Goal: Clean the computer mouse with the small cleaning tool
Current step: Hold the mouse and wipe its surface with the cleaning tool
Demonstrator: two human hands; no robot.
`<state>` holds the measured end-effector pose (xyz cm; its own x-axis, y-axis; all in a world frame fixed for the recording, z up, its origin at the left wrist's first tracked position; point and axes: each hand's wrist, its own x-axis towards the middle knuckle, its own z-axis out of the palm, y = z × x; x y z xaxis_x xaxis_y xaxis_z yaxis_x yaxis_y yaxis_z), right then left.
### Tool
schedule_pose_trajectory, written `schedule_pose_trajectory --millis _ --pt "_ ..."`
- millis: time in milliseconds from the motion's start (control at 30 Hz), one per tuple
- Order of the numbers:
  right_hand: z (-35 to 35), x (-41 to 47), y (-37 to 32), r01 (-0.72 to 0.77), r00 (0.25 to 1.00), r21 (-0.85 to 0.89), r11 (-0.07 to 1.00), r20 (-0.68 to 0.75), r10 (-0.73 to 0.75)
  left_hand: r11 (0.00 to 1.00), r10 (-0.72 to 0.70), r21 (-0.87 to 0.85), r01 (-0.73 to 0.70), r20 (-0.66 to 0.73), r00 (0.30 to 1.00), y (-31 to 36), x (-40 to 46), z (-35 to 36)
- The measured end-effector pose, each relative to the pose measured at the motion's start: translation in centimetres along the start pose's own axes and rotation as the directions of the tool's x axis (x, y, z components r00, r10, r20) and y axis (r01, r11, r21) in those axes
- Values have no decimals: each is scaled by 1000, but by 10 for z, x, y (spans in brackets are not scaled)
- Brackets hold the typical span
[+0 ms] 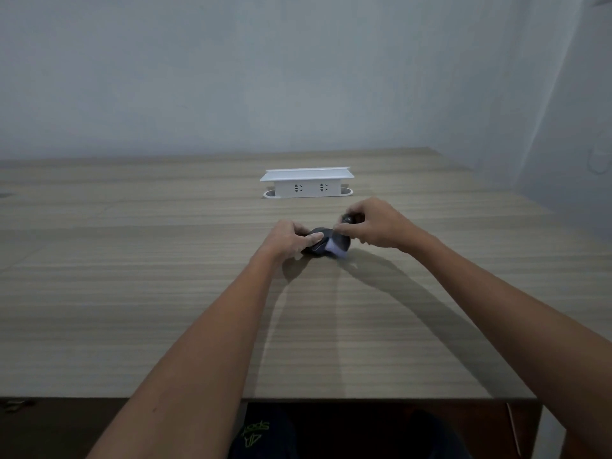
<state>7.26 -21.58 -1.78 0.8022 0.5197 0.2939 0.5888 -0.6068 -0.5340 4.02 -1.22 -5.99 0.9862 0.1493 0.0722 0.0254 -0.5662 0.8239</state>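
A dark computer mouse lies on the wooden table, a little right of centre. My left hand grips its left side with the thumb across the top. My right hand pinches a small dark cleaning tool just right of the mouse. The tool's pale, whitish end rests against the near right side of the mouse. My fingers hide most of the tool.
A white pop-up socket box with two outlets stands on the table behind the mouse. A grey wall rises behind the table. The table's front edge runs below my forearms, and its right edge lies beyond my right arm.
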Motion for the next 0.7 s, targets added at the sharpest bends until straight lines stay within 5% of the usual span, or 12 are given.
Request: schedule_pose_trajectory --millis 67,200,333,500,633,700 --pt "3 1 -3 16 999 38 999 35 -17 1000 6 -10 -6 8 1000 1 0 -1" --pt "0 4 2 -37 990 -89 995 -139 24 1000 -14 -21 14 -5 1000 4 -1 1" --pt "4 -3 -6 13 998 70 997 56 -17 999 -14 -39 15 2 1000 3 -1 -1" --pt "6 3 -2 -42 982 -57 997 -185 31 999 -19 -40 18 -15 1000 2 0 1" --pt "5 -5 -13 22 999 82 996 42 -25 999 -9 -39 8 -4 1000 1 1 -1" --pt "8 -1 -10 18 999 18 1000 -27 -18 999 -14 -37 14 -2 1000 1 2 -1"
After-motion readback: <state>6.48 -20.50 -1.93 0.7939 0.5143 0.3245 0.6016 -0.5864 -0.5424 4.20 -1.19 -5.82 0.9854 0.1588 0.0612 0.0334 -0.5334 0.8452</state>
